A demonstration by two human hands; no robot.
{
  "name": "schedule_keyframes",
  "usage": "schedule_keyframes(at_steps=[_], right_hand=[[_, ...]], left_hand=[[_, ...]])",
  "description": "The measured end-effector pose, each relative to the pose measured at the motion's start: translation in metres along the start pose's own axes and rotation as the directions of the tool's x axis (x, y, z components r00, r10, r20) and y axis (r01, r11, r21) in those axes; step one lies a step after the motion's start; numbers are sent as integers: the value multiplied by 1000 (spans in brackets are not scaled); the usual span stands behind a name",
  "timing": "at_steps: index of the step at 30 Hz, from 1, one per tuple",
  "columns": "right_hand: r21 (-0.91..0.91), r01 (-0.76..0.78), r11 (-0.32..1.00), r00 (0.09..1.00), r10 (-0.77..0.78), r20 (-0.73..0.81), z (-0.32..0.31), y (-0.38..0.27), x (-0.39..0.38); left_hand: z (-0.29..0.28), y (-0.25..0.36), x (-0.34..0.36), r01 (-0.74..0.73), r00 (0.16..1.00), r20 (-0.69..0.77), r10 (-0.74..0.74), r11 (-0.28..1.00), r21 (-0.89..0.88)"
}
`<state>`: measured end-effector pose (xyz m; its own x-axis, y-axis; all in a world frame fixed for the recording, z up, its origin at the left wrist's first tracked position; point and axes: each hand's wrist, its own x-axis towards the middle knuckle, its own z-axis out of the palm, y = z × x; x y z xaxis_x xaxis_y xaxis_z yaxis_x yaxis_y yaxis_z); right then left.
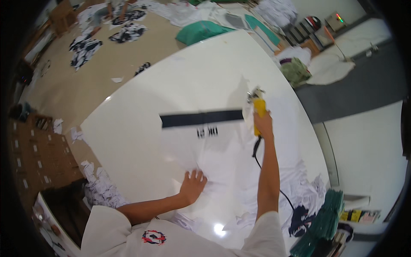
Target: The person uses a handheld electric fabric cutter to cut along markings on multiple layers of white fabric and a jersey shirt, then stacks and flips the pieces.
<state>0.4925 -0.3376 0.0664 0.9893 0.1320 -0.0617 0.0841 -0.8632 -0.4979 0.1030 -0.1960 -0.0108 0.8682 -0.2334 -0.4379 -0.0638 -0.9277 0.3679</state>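
Note:
My right hand [263, 123] is wrapped round the yellow body of a corded electric cloth cutter [259, 105]. Its metal head points away from me, beside the right end of a dark band [203, 118] across white fabric [227, 158]. Small dark printed marks lie just below the band. From the cutter's near end a black cord [287, 198] runs down to the right. My left hand [193, 185] rests on the white fabric nearer to me, fingers apart and bent, tips down on the cloth. The fabric's outline is hard to make out against the white tabletop [128, 115].
Crumpled white cloth [306, 182] lies along the table's right side, near green plastic bundles [325, 222]. White scraps [102, 186] are heaped at the lower left. A green sack [201, 32] sits beyond the far edge. Black-and-white cloth piles [85, 47] and another person's hands [124, 8] are farther off.

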Motion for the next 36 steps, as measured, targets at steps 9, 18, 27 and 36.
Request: schedule_keyframes(at_steps=[9,18,27,36], right_hand=[[518,-358,777,933,325,157,-43,40,-212],[602,-461,652,833,551,41,-100,37,-447],[792,-434,429,607,789,-94,-83,82,-576],[918,-326,227,322,940,-118,-97,133,-660]], left_hand=[[6,-86,-53,-471,836,-248,489,872,132],[-112,-279,23,391,430,-901,-62,912,124],[-5,-92,28,-307,880,-385,278,952,-15],[-13,186,111,-620,714,-184,676,732,282]])
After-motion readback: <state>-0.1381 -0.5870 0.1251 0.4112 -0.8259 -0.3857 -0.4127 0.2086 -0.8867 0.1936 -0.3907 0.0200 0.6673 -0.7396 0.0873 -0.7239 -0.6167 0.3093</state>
